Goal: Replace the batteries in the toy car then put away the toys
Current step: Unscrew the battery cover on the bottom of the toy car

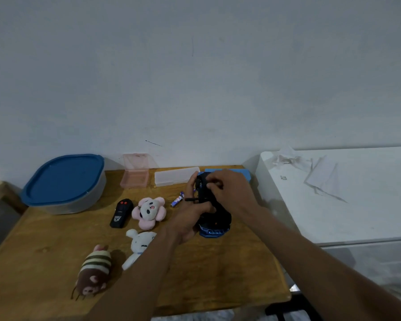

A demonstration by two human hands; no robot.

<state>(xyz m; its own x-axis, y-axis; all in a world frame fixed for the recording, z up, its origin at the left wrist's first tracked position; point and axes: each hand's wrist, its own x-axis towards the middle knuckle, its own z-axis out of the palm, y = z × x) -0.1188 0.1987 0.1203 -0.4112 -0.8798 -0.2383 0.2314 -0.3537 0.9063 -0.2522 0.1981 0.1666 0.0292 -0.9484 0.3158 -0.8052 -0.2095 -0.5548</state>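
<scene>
Right of centre on the wooden table, a dark blue and black toy car is held between both hands, its length running away from the camera and its near end down by the tabletop. The left hand grips the car's left side, thumb wrapped across the body and fingers reaching up along it. The right hand comes over the far end with its fingers curled down onto the car; whether they pinch a small part there cannot be made out.

Just left of the hands lie two small batteries. Further left are a black remote control with red buttons and a pink flower plush, side by side. Below them lie a white plush and a striped brown plush.

Along the table's far edge stand a grey tub with a blue lid, an open pink box and a clear plastic case. Crumpled paper lies on the white surface at right.
</scene>
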